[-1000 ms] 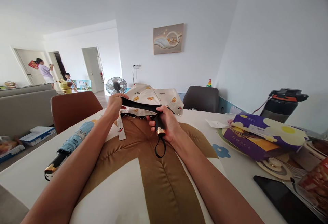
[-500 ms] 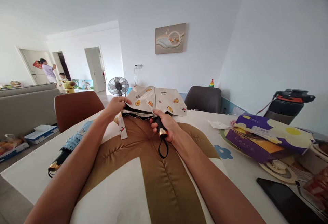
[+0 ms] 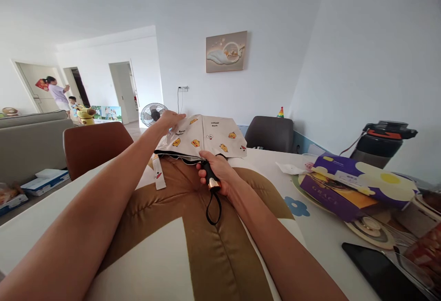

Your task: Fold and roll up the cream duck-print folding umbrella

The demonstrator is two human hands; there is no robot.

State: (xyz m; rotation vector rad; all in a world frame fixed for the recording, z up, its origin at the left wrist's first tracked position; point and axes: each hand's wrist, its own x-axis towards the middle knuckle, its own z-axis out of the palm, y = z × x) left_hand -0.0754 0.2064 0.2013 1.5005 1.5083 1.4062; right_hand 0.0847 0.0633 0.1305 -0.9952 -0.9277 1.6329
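Observation:
My right hand is wrapped round the black, gold-ringed handle of a folding umbrella with a cream canopy printed with yellow ducks. A black wrist loop hangs from the handle. My left hand reaches out to the canopy's far left edge, its fingers lying on the cloth. The umbrella's white closing strap dangles on the left. All this is above a brown and cream cushion lying on the white table.
A purple box with a flower, a black phone and a black flask are on the table's right side. A brown chair stands left, a dark chair at the far end. Two people stand far off at a doorway.
My left hand moved from the canopy's near edge up and out onto its far left side. The canopy has spread flatter. The blue umbrella at the left is hidden behind my left arm.

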